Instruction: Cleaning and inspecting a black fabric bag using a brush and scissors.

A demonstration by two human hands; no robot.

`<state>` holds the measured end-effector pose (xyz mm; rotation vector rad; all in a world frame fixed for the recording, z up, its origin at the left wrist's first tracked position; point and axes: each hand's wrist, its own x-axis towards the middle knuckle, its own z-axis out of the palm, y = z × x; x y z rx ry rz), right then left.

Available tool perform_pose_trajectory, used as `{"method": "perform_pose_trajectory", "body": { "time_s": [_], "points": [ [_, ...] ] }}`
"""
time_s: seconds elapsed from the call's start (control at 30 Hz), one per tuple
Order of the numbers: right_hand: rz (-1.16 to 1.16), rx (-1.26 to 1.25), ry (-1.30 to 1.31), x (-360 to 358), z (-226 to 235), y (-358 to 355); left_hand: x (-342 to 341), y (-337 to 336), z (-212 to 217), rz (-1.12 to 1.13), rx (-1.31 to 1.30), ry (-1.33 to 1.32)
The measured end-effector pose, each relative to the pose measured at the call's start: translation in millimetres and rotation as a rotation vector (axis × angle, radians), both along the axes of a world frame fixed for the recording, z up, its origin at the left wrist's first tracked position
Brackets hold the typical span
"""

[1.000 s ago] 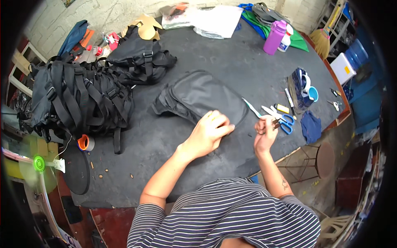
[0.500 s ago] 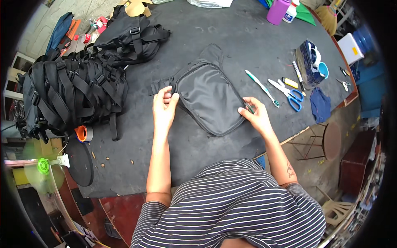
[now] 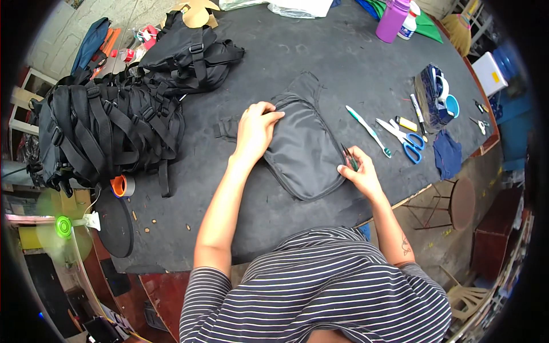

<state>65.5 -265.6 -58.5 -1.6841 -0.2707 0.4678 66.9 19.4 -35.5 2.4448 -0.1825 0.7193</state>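
A black sling bag (image 3: 303, 151) with a zipped rounded body lies flat on the dark tabletop, its narrow end pointing away from me. My left hand (image 3: 257, 128) rests over its upper left edge, fingers bent and thumb pressed onto the fabric; whether it pinches the edge is hidden. At the lower right edge, my right hand (image 3: 362, 171) is closed around small thread snips (image 3: 350, 158), whose dark pointed blades stick out past the fingers beside the bag. A short strap piece (image 3: 226, 128) shows from the bag's left side.
Black backpacks (image 3: 108, 128) are piled at the left. To the right lie a toothbrush (image 3: 369, 131), blue-handled scissors (image 3: 407, 142), a marker (image 3: 417, 111) and a dark blue cloth (image 3: 447, 154). Tape rolls (image 3: 452, 106) sit in a holder. A purple bottle (image 3: 393, 21) stands far right.
My left hand has moved right and up, from the bag's left side onto its upper left edge. The snips in my right hand now show clearly. The whole view has shifted slightly.
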Motion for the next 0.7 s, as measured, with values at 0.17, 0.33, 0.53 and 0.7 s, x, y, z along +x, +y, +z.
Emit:
{"method": "perform_pose_trajectory", "body": {
  "time_s": [0.17, 0.33, 0.53, 0.7],
  "points": [
    [0.101, -0.014, 0.038, -0.7, 4.1, -7.7, 18.5, 11.4, -22.7, -0.086, -0.132, 0.204],
    [-0.010, 0.014, -0.039, 22.5, 6.9, -7.7, 17.5, 6.3, -27.7, -0.118, -0.055, 0.027],
    [0.094, 0.026, -0.405, 58.5, 43.7, 66.2, 9.1, -22.6, -19.4, -0.227, -0.339, 0.129],
    [0.209, -0.418, -0.541, 88.2, 26.5, 111.5, 3.6, -12.8, -27.5, -0.087, -0.634, 0.219]
  ]
}}
